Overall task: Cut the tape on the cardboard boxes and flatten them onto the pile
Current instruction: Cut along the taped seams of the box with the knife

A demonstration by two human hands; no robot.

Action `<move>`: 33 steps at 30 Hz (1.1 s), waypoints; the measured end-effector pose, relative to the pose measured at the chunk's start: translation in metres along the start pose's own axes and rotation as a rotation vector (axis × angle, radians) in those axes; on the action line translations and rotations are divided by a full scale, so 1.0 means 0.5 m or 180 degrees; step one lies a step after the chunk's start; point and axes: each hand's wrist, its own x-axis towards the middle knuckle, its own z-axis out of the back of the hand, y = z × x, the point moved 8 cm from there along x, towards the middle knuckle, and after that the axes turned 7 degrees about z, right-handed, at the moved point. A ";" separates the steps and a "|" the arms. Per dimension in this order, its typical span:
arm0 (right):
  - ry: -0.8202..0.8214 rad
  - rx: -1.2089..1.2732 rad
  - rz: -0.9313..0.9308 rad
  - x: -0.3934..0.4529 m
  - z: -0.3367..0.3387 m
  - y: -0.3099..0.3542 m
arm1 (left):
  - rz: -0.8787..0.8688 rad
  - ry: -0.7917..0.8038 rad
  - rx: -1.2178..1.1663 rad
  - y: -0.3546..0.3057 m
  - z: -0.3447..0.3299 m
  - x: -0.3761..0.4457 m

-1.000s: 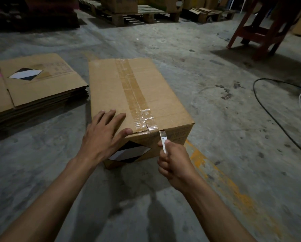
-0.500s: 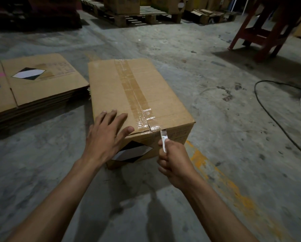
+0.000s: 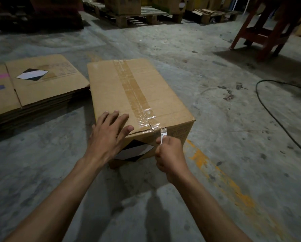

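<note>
A closed cardboard box (image 3: 165,100) stands on the concrete floor. A strip of clear tape (image 3: 132,89) runs lengthwise down its top and over the near edge. My left hand (image 3: 109,133) lies flat on the top near corner, fingers spread. My right hand (image 3: 170,154) is closed around a small white cutter (image 3: 163,135). The cutter's tip touches the box's near top edge, just right of the tape's end. A pile of flattened boxes (image 3: 32,89) lies on the floor to the left, close beside the box.
A black cable (image 3: 275,117) curves over the floor at the right. A red wooden stool frame (image 3: 263,32) stands at the back right. Wooden pallets (image 3: 139,16) with boxes line the back. A worn yellow line (image 3: 221,179) is painted on the floor.
Both hands and the cutter stay at the box's near edge; nothing has visibly changed beyond a slight shift of the view.
</note>
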 end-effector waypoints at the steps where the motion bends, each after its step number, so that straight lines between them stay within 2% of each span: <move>1: 0.0227 0.0743 -0.0383 0.001 -0.008 -0.015 | 0.0003 -0.0004 0.0001 0.000 0.000 0.000; 3: 0.0416 0.1239 -0.0664 -0.001 -0.011 -0.022 | 0.0003 -0.0026 0.0015 0.000 0.000 0.000; 4: 0.0388 0.1001 -0.0535 -0.001 -0.005 -0.019 | -0.0005 -0.0041 0.0018 0.000 0.000 0.000; 7: -0.0114 -0.0955 0.0346 0.003 0.015 0.015 | -0.0013 -0.0053 -0.0002 0.001 -0.002 0.002; 8: -0.0257 -0.1245 0.0560 0.002 0.014 0.026 | -0.0003 -0.0047 -0.0015 0.001 -0.002 0.002; 9: -0.0307 -0.1187 0.0622 0.001 0.009 0.029 | 0.0007 -0.0049 -0.0026 0.002 -0.001 0.002; 11: -0.0203 -0.0742 0.0409 0.007 0.007 0.007 | 0.0006 -0.0043 -0.0037 0.001 -0.001 0.002; 12: -0.0057 -0.0212 0.0121 0.013 0.008 -0.011 | -0.0002 -0.0040 -0.0031 0.000 -0.001 0.001; 15: 0.0650 0.2066 -0.0959 0.001 -0.015 -0.036 | -0.0030 -0.0056 -0.0007 -0.002 0.000 0.000; 17: 0.0890 0.2654 -0.1059 -0.006 -0.023 -0.032 | -0.0036 -0.0071 -0.0013 -0.001 0.001 0.002; 18: 0.0870 0.2577 -0.1019 -0.006 -0.023 -0.035 | -0.0039 -0.0075 -0.0015 0.000 0.000 0.002; 19: 0.0760 0.2156 -0.0858 -0.001 -0.018 -0.041 | -0.0032 -0.0079 -0.0013 0.001 0.000 0.002; 20: 0.0628 0.1393 -0.0512 0.006 -0.006 -0.041 | -0.0016 -0.0079 -0.0007 0.002 0.000 0.002; 22: 0.0294 -0.0578 0.0388 0.021 0.024 -0.010 | 0.0004 -0.0081 0.0019 -0.001 0.000 0.001; 23: 0.0142 -0.1300 0.0712 0.026 0.035 0.008 | 0.0007 -0.0091 0.0021 -0.003 0.001 0.000; 24: 0.0068 -0.1677 0.0879 0.030 0.039 0.021 | 0.0012 -0.0107 0.0006 -0.004 0.002 -0.001; 26: 0.0062 -0.1817 0.0895 0.032 0.042 0.031 | 0.0019 -0.0112 -0.0027 -0.004 0.002 -0.001; 29: 0.0099 -0.1270 0.0532 0.023 0.029 0.017 | 0.0023 -0.0085 -0.0098 -0.001 0.001 -0.001; 33: 0.0599 0.0791 -0.0524 0.004 -0.009 -0.025 | 0.0016 -0.0074 -0.0164 -0.003 0.003 -0.001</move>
